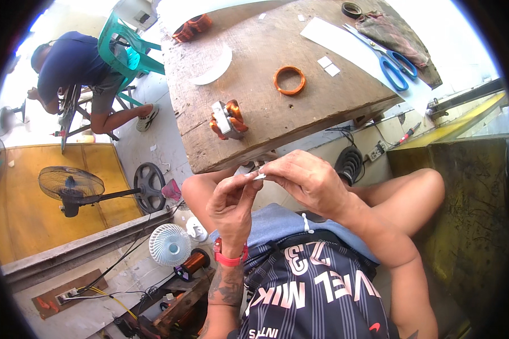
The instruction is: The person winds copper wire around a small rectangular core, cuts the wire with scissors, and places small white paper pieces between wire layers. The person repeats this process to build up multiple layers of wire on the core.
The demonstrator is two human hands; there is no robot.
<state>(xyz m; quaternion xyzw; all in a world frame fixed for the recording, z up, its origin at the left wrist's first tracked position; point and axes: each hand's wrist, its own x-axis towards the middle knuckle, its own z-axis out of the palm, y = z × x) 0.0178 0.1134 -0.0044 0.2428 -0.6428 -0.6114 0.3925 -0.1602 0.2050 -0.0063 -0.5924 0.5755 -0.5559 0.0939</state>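
Observation:
Just off the table's near edge, my left hand point(232, 206) and my right hand point(311, 179) meet, fingertips almost together. Between them is a small white slip, seemingly paper point(259, 176), pinched by both. On the worn wooden table point(254, 85), a metal core wound with copper coils point(228, 120) stands closest to my hands. A ring-shaped copper coil point(289, 80) lies farther right, beside two small white squares point(328, 66). Blue-handled scissors point(398, 70) rest on a long white sheet point(345, 50). More copper coils point(192, 27) lie at the far left of the table.
A crumpled cloth point(395, 38) and a black tape roll point(351, 9) lie at the table's far right. To my left are a standing fan point(72, 183), a small fan point(170, 244) and a copper wire spool point(193, 264). Another person point(76, 62) sits on a green chair point(121, 48).

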